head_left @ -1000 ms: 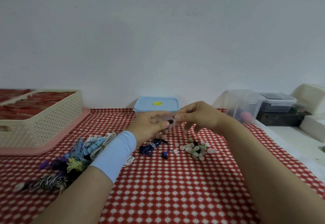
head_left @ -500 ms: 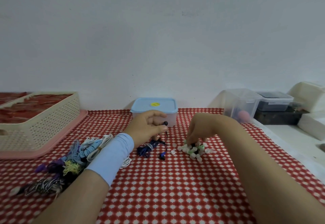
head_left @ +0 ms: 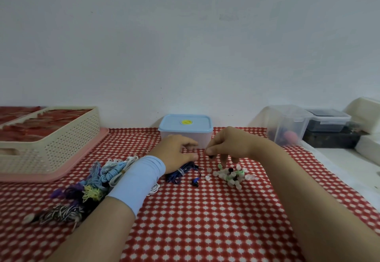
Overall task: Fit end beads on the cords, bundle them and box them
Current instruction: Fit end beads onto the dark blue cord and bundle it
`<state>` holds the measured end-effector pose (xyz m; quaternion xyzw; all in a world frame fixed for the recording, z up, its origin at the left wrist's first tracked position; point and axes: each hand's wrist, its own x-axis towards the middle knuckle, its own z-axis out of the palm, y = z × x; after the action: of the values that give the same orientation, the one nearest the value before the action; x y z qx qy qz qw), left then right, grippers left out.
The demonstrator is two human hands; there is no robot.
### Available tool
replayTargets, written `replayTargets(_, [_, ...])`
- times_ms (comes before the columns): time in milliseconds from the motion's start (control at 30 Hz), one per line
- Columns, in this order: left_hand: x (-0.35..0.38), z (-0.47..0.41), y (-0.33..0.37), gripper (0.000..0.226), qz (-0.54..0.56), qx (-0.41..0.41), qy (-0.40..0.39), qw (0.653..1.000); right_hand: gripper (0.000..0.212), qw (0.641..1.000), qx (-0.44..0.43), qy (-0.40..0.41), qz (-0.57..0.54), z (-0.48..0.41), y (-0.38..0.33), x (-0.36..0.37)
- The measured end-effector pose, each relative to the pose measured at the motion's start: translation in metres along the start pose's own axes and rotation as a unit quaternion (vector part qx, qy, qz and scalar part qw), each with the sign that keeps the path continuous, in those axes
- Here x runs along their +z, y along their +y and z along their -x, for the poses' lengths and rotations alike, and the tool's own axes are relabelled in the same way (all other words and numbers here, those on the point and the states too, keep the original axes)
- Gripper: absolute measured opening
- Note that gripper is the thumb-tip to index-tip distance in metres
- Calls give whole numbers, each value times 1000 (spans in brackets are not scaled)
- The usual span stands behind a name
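My left hand, with a light blue wrist sleeve, holds a dark blue cord whose coil and beaded end lie on the checked cloth below it. My right hand hovers just above the pile of small white, green and black end beads and pinches a small black bead between thumb and forefinger. The two hands are close together, fingertips a short gap apart. A heap of coloured bundled cords lies to the left of my left forearm. A lidded blue box stands behind the hands.
A cream perforated basket on a pink tray sits at the left. Clear and dark plastic containers stand at the right, beside a white surface. The red-and-white cloth covers the table toward me.
My right hand went down into the bead pile, then lifted back toward my left hand with a black bead pinched. My left hand sank a little, still holding the cord.
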<state>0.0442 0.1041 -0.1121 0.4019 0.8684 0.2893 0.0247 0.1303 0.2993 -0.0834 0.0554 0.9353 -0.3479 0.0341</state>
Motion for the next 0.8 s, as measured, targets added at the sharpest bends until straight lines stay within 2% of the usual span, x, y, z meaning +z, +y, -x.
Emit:
replayTargets(67, [-7,2,8,15,-21,19,-11,1000,10,1000,1,-1,-12,0,1,1])
replayTargets(133, [-15,5,16,8,-17,30,-72,997,12,1000,-2,-5,-31,1,2,1])
replayTargets(233, [-17,7,27,23,-54,33,-201,978,15,998,5,-7,-55,2,4,1])
replayTargets(333, [-11,5,30,28,-118,44,-237,963,15,998,15,1,-59,2,4,2])
replayTargets(467, [-7,2,25,14,-85,47,-183,978,17,997,21,4,-73,2,5,4])
replayTargets(600, [-9,1,13,12,70,30,-69,995,12,994,8,25,-102,2,5,3])
replayTargets(700, [-4,0,4,19,174,-10,12,985,12,987,1,50,-155,4,4,2])
replayTargets(800, [5,-2,1,23,305,-51,44,950,11,976,-10,69,-205,4,2,1])
